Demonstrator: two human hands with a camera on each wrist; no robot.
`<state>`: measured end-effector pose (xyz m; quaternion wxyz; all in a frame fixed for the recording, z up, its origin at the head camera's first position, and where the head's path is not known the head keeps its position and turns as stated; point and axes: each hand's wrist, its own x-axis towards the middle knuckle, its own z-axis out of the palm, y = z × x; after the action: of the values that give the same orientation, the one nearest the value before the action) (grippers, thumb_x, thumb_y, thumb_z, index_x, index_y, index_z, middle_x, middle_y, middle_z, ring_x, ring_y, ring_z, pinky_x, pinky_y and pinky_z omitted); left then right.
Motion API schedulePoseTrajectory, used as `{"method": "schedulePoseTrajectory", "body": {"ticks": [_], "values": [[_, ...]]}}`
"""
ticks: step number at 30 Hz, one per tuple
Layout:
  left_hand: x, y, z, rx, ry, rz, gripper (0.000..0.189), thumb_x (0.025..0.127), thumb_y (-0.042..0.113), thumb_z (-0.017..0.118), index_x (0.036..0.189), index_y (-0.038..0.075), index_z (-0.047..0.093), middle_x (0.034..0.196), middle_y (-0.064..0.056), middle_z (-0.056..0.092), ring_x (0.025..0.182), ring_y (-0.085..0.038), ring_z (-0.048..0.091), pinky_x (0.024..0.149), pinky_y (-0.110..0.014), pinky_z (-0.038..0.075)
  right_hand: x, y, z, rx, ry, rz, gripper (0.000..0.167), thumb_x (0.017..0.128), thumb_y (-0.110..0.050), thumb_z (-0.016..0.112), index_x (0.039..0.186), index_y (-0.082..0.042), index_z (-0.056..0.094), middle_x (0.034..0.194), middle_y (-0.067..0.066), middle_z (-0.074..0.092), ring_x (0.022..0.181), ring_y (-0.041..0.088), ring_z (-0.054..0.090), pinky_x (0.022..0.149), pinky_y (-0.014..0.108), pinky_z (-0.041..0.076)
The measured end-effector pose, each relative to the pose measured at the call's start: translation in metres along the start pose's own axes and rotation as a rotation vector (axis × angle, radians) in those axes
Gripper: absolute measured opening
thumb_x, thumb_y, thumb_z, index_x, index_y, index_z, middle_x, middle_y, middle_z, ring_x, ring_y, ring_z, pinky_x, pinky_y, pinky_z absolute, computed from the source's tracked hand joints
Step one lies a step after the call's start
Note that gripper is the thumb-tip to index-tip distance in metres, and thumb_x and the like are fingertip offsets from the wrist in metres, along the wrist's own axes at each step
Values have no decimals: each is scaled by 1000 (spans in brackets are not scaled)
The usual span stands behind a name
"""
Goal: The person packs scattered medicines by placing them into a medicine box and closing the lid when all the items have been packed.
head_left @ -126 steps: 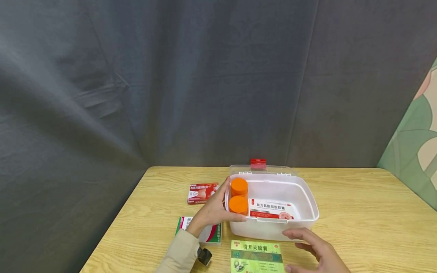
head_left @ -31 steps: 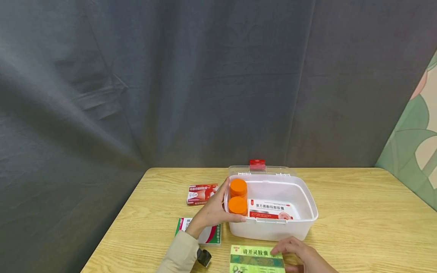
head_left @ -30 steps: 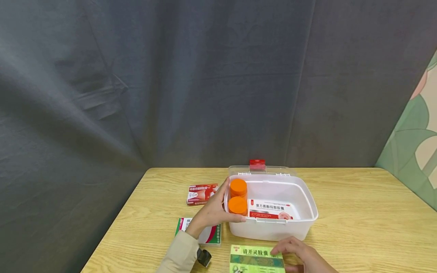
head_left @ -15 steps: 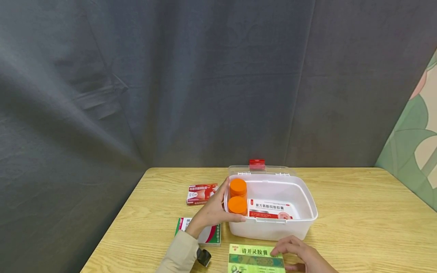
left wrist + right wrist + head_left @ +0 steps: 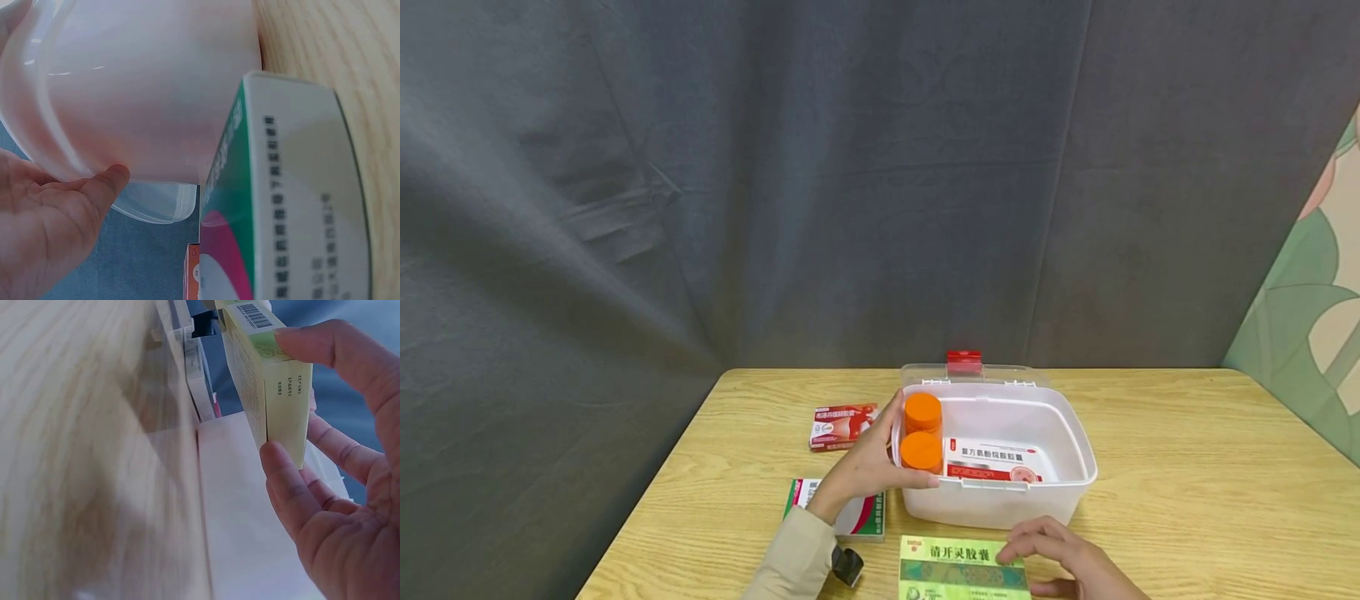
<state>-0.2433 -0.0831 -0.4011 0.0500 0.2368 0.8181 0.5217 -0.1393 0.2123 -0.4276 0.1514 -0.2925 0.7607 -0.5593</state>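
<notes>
A white plastic storage box point(image 5: 1000, 505) with a clear lid folded back stands on the wooden table. My left hand point(image 5: 867, 465) grips its left end, thumb along the front rim; the left wrist view shows fingers point(image 5: 103, 187) against the wall. Two bottles with orange caps point(image 5: 922, 451) and a red-and-white medicine box point(image 5: 992, 455) sit inside. In front, my right hand point(image 5: 1066, 552) holds a green medicine box point(image 5: 962, 573) by its right end. The right wrist view shows that green box point(image 5: 286, 403) raised off the table between thumb and fingers. Its near part is cut off in the head view.
Left of the storage box lie a red medicine box point(image 5: 838, 427) and a green-and-white medicine box point(image 5: 874, 517), partly covered by my left hand and wrist. The lid's red latch point(image 5: 964, 361) is at the back. A dark curtain point(image 5: 880, 183) hangs behind the table point(image 5: 1195, 483).
About four seconds ago my right hand hovered beside the green medicine box; now it holds it. In the last second that box shifts slightly left. My left hand keeps its place on the storage box.
</notes>
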Motion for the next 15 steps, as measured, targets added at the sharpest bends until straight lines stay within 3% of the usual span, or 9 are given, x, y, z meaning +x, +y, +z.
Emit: {"method": "schedulePoseTrajectory", "body": {"ticks": [15], "values": [[0,0,-1,5,-4,-3,119,70,40,86,157,24,7,159,4,17,140,-24,27,107,-57,29,-7,-14,-2,-13,6,-73,35,85,-7,74,119,-12,64,123,-6,49,105,3,47,80,29,55]]}}
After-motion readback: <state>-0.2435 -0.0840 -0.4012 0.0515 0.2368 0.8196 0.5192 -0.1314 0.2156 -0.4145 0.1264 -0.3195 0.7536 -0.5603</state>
